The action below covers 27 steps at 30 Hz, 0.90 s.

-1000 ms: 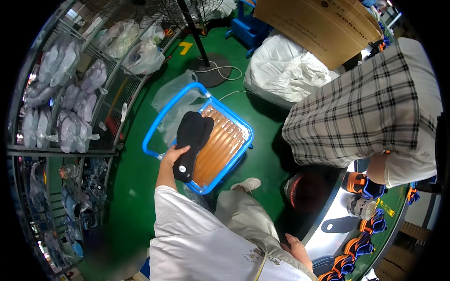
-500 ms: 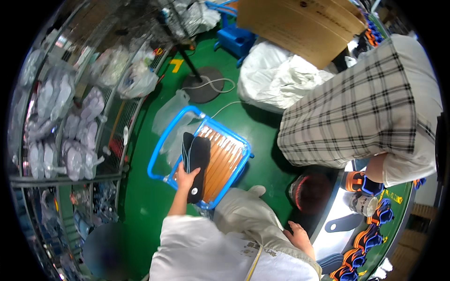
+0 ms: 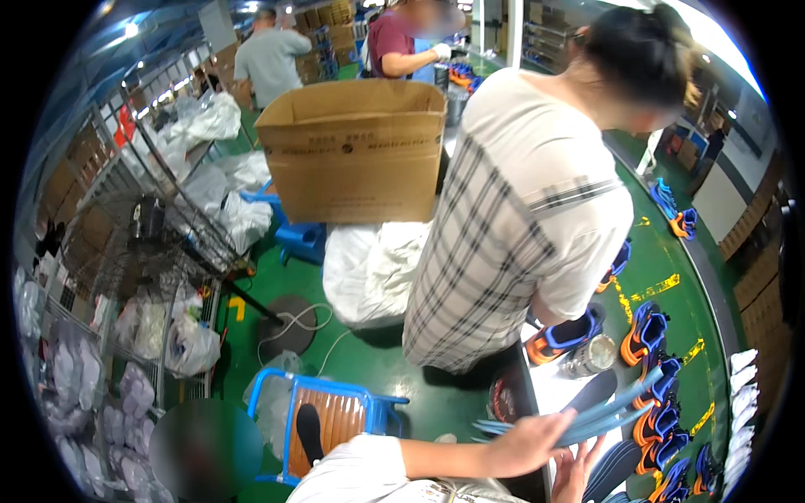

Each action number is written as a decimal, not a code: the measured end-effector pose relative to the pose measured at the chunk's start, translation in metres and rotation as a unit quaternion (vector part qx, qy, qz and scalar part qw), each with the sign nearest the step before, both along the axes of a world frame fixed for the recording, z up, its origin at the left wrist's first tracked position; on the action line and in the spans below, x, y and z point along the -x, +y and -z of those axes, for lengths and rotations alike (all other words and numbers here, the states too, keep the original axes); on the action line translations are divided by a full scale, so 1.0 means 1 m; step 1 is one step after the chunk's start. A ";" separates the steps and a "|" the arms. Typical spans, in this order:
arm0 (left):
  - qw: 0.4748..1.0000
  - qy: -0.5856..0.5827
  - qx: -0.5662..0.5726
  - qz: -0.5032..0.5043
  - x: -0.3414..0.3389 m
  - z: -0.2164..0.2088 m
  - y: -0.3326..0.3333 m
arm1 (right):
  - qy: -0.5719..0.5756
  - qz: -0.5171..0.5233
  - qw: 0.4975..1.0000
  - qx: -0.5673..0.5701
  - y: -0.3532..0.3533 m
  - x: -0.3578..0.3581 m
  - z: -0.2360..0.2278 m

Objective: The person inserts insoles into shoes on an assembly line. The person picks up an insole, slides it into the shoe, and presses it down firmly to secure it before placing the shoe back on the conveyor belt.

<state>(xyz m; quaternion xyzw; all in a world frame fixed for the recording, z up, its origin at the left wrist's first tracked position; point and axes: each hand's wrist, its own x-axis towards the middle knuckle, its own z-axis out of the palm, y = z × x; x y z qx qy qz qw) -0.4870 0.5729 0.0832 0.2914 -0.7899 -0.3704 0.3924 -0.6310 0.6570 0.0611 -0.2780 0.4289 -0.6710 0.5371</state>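
Above the bench at the lower right, my left hand [image 3: 530,443] is closed on a fanned bunch of blue-edged insoles [image 3: 599,426]. My right hand [image 3: 573,471] is just below them, fingers apart, close to their underside; whether it touches them is unclear. On the white bench top beyond lies a single dark insole [image 3: 594,391]. A stack of dark insoles [image 3: 612,471] sits beside my right hand. Another black insole [image 3: 309,429] rests on the brown slatted seat of the blue-framed chair [image 3: 340,419] to my left.
A person in a plaid top [image 3: 511,226] stands close ahead at the bench. Orange-and-blue shoes [image 3: 644,334] line the green belt on the right, near a metal can [image 3: 594,355]. A large carton [image 3: 352,155] sits over white sacks [image 3: 369,272]; wire racks [image 3: 117,352] stand left.
My left hand has carried insoles from the chair to the bench on the right, where they are now fanned. One black insole lies on the chair. The view has tilted up.
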 end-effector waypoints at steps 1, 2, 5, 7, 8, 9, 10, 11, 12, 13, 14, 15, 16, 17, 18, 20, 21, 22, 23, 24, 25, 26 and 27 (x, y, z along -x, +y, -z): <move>0.999 -0.040 0.014 0.019 0.029 0.006 0.009 | -0.019 0.031 0.999 -0.012 0.010 0.016 0.010; 0.996 -0.072 0.027 0.041 0.059 0.017 0.016 | 0.002 0.061 0.998 -0.019 0.020 0.037 0.030; 0.965 -0.193 0.016 0.175 0.140 0.061 0.032 | 0.124 0.132 0.982 -0.051 0.048 0.108 0.102; 0.943 -0.240 0.040 0.229 0.175 0.088 0.035 | 0.243 0.136 0.960 -0.031 0.059 0.152 0.157; 0.932 -0.261 0.046 0.246 0.186 0.102 0.036 | 0.308 0.122 0.943 0.015 0.065 0.171 0.184; 0.922 -0.279 0.050 0.262 0.194 0.117 0.036 | 0.378 0.087 0.914 0.118 0.064 0.184 0.207; 0.913 -0.297 0.047 0.274 0.200 0.134 0.036 | 0.276 0.115 0.954 -0.024 0.069 0.180 0.212; 0.905 -0.310 0.043 0.289 0.205 0.149 0.034 | 0.169 0.141 0.961 -0.165 0.073 0.179 0.215; 0.897 -0.323 0.035 0.299 0.208 0.164 0.033 | 0.168 0.141 0.962 -0.162 0.075 0.179 0.217; 0.890 -0.330 0.027 0.314 0.209 0.177 0.029 | 0.261 0.083 0.918 -0.287 0.073 0.177 0.213; 0.883 -0.336 0.018 0.327 0.211 0.190 0.028 | 0.347 0.022 0.847 -0.402 0.071 0.176 0.209; 0.877 -0.340 0.006 0.340 0.213 0.203 0.025 | 0.290 0.058 0.852 -0.431 0.074 0.174 0.212; 0.872 -0.341 -0.005 0.352 0.216 0.214 0.020 | 0.292 0.061 0.853 -0.428 0.077 0.182 0.227; 0.866 -0.341 -0.018 0.365 0.221 0.227 0.016 | 0.282 0.041 0.900 -0.329 0.081 0.189 0.241; 0.861 -0.339 -0.032 0.378 0.224 0.238 0.013 | 0.256 0.015 0.940 -0.224 0.086 0.197 0.258; 0.859 -0.317 -0.088 0.392 0.219 0.261 0.013 | 0.263 0.007 0.941 -0.215 0.081 0.194 0.248; 0.863 -0.290 -0.127 0.395 0.216 0.269 0.012 | 0.272 0.004 0.936 -0.224 0.077 0.189 0.237; 0.867 -0.253 -0.175 0.393 0.224 0.253 0.014 | 0.279 0.020 0.931 -0.234 0.076 0.192 0.227; 0.867 -0.218 -0.223 0.388 0.229 0.229 0.016 | 0.284 0.032 0.927 -0.242 0.073 0.193 0.218; 0.865 -0.216 -0.221 0.396 0.229 0.194 0.014 | 0.288 0.044 0.924 -0.247 0.073 0.195 0.209; 0.865 -0.173 -0.252 0.398 0.228 0.162 0.015 | 0.291 0.048 0.923 -0.247 0.072 0.192 0.199; 0.863 -0.113 -0.289 0.399 0.223 0.134 0.020 | 0.294 0.047 0.923 -0.243 0.071 0.188 0.189; 0.855 -0.054 -0.323 0.402 0.218 0.108 0.025 | 0.295 0.046 0.924 -0.238 0.070 0.183 0.178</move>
